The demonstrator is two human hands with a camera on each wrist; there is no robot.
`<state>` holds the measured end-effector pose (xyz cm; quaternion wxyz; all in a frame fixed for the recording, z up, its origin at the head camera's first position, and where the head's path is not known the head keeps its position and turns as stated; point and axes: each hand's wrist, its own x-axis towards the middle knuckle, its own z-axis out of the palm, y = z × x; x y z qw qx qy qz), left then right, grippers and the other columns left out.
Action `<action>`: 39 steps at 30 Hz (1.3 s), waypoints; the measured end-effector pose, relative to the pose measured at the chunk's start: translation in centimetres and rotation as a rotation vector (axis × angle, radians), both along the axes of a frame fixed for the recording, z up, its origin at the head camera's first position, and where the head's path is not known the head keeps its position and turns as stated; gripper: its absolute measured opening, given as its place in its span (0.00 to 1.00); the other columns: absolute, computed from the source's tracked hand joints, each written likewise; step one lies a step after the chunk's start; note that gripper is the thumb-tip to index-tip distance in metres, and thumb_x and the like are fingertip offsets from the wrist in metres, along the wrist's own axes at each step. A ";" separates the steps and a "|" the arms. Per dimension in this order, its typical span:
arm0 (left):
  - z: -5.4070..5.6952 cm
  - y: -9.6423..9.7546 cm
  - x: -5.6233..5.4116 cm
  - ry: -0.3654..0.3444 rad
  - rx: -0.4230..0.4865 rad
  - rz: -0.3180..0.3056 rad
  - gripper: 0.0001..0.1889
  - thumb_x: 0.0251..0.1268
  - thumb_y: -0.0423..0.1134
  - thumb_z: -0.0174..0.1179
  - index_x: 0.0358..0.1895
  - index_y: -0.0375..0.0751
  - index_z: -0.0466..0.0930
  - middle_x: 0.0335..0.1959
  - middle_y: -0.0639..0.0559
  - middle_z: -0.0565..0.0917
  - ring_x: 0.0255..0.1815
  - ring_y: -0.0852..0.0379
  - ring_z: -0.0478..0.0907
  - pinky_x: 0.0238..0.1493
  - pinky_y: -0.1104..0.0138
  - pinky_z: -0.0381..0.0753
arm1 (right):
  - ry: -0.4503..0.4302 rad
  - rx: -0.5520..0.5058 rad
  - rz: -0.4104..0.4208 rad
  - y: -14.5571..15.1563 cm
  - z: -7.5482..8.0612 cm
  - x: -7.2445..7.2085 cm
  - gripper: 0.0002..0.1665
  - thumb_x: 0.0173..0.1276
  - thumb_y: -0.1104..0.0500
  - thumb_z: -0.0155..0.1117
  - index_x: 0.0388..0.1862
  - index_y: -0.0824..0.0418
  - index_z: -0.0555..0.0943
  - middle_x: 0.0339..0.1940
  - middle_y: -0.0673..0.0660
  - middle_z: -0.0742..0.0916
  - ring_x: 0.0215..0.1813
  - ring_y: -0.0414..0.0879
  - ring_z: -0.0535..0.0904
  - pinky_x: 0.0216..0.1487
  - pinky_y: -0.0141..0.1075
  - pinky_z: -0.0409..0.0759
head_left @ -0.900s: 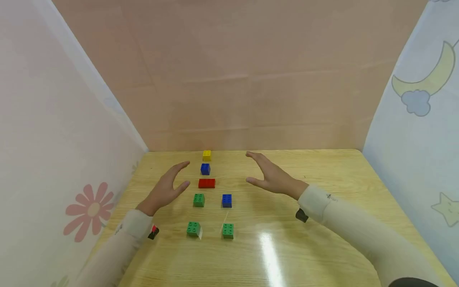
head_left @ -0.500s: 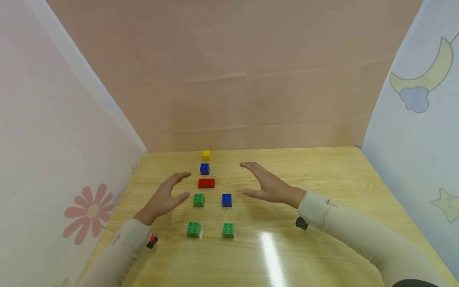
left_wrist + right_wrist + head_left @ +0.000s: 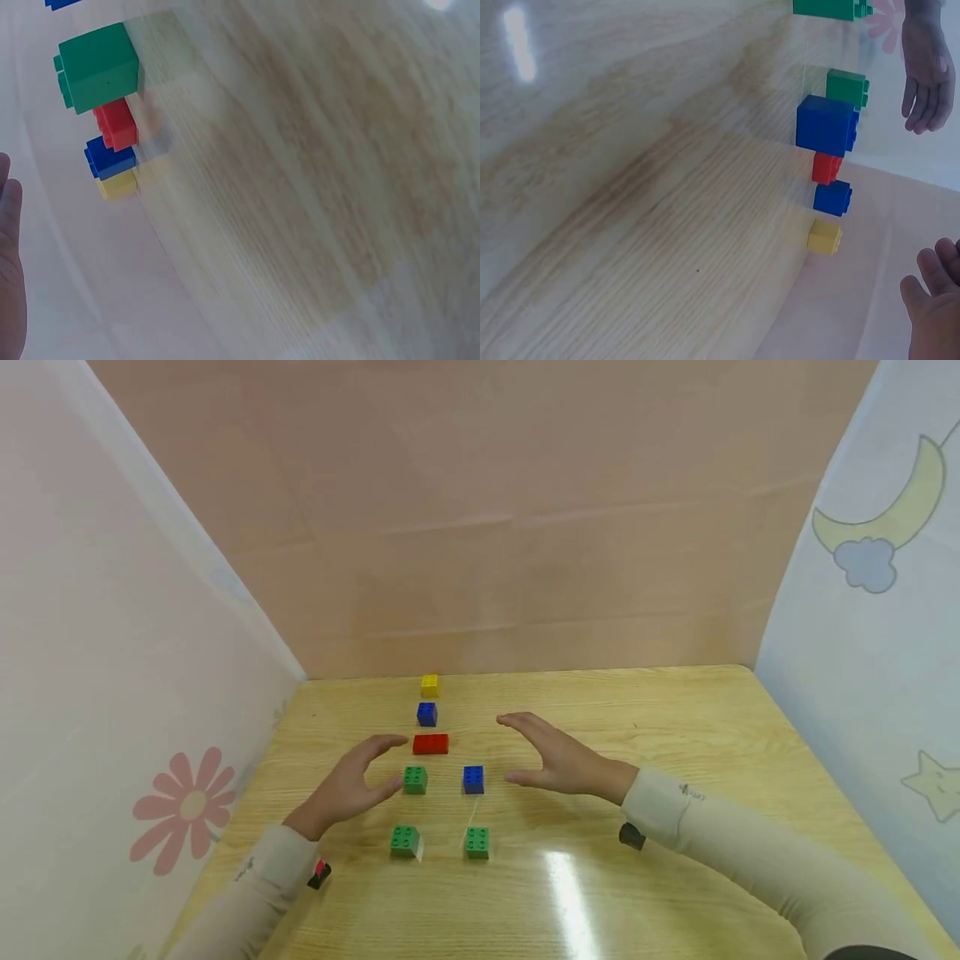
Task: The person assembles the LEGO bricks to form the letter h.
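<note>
My left hand (image 3: 347, 787) hovers just left of a green building block (image 3: 415, 780), thumb and fingers spread apart and holding nothing. On the other side, my right hand (image 3: 561, 760) hangs in the air right of a blue building block (image 3: 473, 779), its fingers extended and grasping nothing. A red block (image 3: 431, 744) lies behind the green one. Farther back are a second blue block (image 3: 427, 714) and a yellow block (image 3: 430, 686). Nearer the front sit two more green blocks, one on the left (image 3: 405, 841) and one on the right (image 3: 477, 842).
The blocks stand on a wooden table (image 3: 637, 877) with a bright glare streak near its front. A brown backdrop (image 3: 480, 568) rises behind the far edge. Patterned white panels flank it, a left panel (image 3: 112, 652) and a right panel (image 3: 862, 668).
Both hands have come down and nearer in the head view. The left has shifted slightly right, close to the green block; the right has shifted slightly left towards the blue one. The blocks stay put.
</note>
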<state>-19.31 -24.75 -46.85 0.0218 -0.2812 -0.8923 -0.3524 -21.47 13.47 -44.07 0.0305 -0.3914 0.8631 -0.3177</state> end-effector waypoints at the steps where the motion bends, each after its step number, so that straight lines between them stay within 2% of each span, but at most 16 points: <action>1: -0.1 0.0 0.1 -0.005 -0.004 -0.005 0.33 0.63 0.44 0.67 0.71 0.51 0.65 0.68 0.58 0.68 0.68 0.47 0.66 0.64 0.43 0.68 | -0.005 0.004 0.008 -0.1 0.0 0.1 0.50 0.65 0.38 0.65 0.78 0.50 0.53 0.75 0.46 0.62 0.74 0.45 0.58 0.69 0.48 0.65; 8: -0.6 0.2 0.5 -0.041 -0.014 -0.039 0.32 0.60 0.44 0.69 0.68 0.49 0.69 0.65 0.62 0.71 0.67 0.51 0.67 0.63 0.43 0.69 | -0.004 0.033 0.067 -0.8 -0.4 1.0 0.44 0.65 0.43 0.68 0.75 0.53 0.61 0.71 0.46 0.67 0.70 0.40 0.63 0.68 0.41 0.69; 13: -0.8 0.1 0.9 -0.053 -0.003 -0.087 0.28 0.60 0.42 0.69 0.64 0.49 0.72 0.61 0.61 0.75 0.64 0.52 0.71 0.61 0.45 0.71 | -0.006 0.038 0.103 -1.1 -1.2 1.2 0.42 0.65 0.40 0.66 0.72 0.56 0.65 0.68 0.46 0.71 0.68 0.40 0.67 0.66 0.41 0.71; 17: -1.1 0.0 1.4 -0.098 0.004 -0.098 0.27 0.60 0.42 0.69 0.64 0.50 0.73 0.60 0.60 0.76 0.63 0.53 0.72 0.62 0.46 0.72 | 0.000 0.037 0.128 -1.3 -1.8 1.5 0.44 0.65 0.35 0.63 0.72 0.57 0.66 0.67 0.47 0.72 0.66 0.42 0.69 0.64 0.42 0.73; 24: -1.6 -0.4 2.3 -0.149 -0.017 -0.121 0.27 0.62 0.44 0.68 0.64 0.48 0.73 0.60 0.56 0.77 0.64 0.51 0.71 0.62 0.45 0.71 | -0.003 0.021 0.210 -2.3 -2.3 2.1 0.41 0.66 0.41 0.66 0.71 0.61 0.67 0.63 0.53 0.76 0.59 0.50 0.75 0.58 0.42 0.77; 31: -2.3 -0.6 2.4 -0.187 -0.007 -0.168 0.26 0.64 0.46 0.67 0.63 0.47 0.73 0.59 0.57 0.77 0.64 0.54 0.72 0.63 0.45 0.70 | 0.007 0.045 0.229 -2.7 -2.9 2.8 0.40 0.66 0.40 0.65 0.69 0.61 0.69 0.63 0.52 0.76 0.62 0.44 0.74 0.59 0.39 0.77; 39: -2.6 -0.5 2.8 -0.237 -0.023 -0.164 0.29 0.60 0.56 0.67 0.62 0.51 0.73 0.58 0.57 0.78 0.64 0.55 0.71 0.63 0.48 0.71 | -0.024 0.049 0.231 -2.8 -3.1 3.6 0.38 0.64 0.45 0.70 0.67 0.61 0.71 0.62 0.53 0.78 0.61 0.41 0.74 0.60 0.38 0.76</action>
